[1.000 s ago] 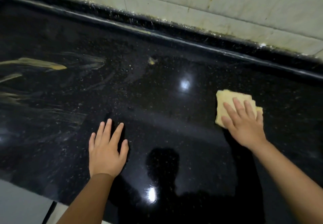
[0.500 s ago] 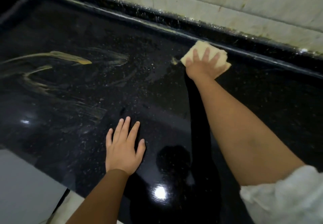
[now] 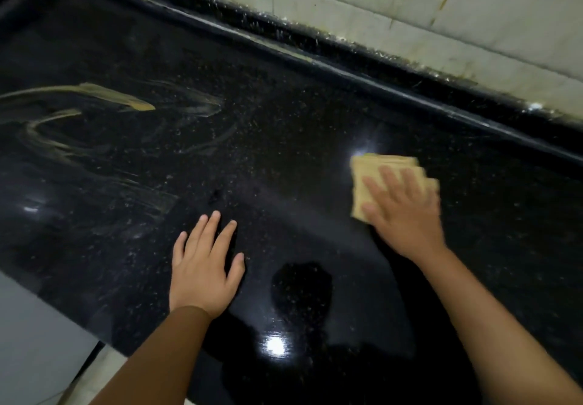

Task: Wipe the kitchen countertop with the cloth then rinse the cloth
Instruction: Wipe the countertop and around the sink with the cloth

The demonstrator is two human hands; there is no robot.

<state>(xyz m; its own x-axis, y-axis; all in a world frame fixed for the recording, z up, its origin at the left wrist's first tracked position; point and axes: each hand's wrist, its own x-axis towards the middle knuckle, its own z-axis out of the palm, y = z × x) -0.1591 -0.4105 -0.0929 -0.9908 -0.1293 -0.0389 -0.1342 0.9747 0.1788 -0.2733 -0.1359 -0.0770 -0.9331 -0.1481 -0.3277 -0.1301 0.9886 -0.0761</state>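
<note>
The right hand point(image 3: 407, 215) is lying flat on a folded yellow cloth point(image 3: 375, 177), pressing it down onto the black speckled countertop point(image 3: 284, 152). Its fingers point(image 3: 394, 180) are stretched out straight and slightly spread rather than curled, so nothing is being gripped; the cloth is simply being held under the palm and fingers. The cloth is sitting on the right part of the counter, about midway between the front edge and the raised back lip point(image 3: 347, 73), and it is showing beyond the fingertips on the far side and past the thumb on the left, while its near part is lying hidden beneath the hand. The hand and cloth are looking somewhat blurred. The left hand point(image 3: 205, 265) is resting palm down on the bare counter, well apart from the cloth, with its fingers straight, relaxed and holding nothing. Yellowish smears point(image 3: 120, 98) are streaking the left part of the surface, far from both hands. Bright spots of light are glinting off the polished stone, one just beside the cloth's far left corner and another near the front edge between the two forearms. A pale tiled wall point(image 3: 441, 10) with stains is running behind the back lip.
</note>
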